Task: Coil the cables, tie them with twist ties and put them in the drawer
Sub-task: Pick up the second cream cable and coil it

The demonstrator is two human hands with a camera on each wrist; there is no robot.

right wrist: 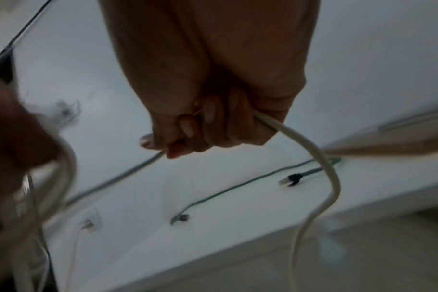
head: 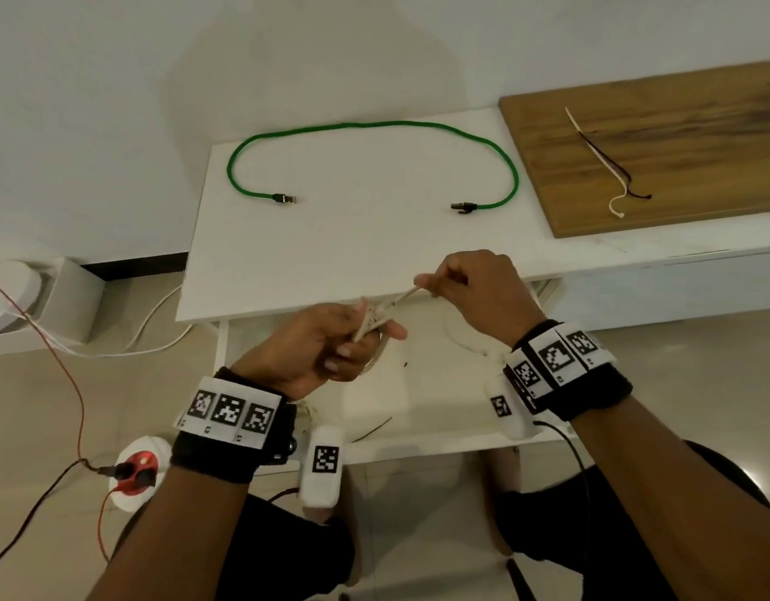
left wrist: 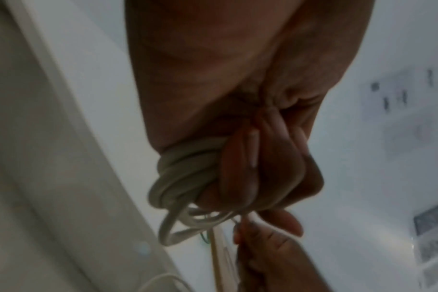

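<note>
My left hand (head: 331, 340) grips a bundle of white cable coils (left wrist: 185, 177) over the open drawer (head: 418, 409). My right hand (head: 470, 284) holds a loose stretch of the same white cable (right wrist: 320, 160), fingers curled round it, just right of and above the left hand. The strand (head: 402, 297) runs taut between both hands. A green cable (head: 374, 125) with dark plugs lies uncoiled in an arc on the white table (head: 353, 253). Twist ties (head: 608, 167), white and dark, lie on the wooden board (head: 678, 123) at the right.
The white drawer is pulled out under the table's front edge, with a thin dark tie (head: 374, 427) lying in it. On the floor to the left are a red-and-white power socket (head: 136, 470), red wires and white cords. A white wall stands behind the table.
</note>
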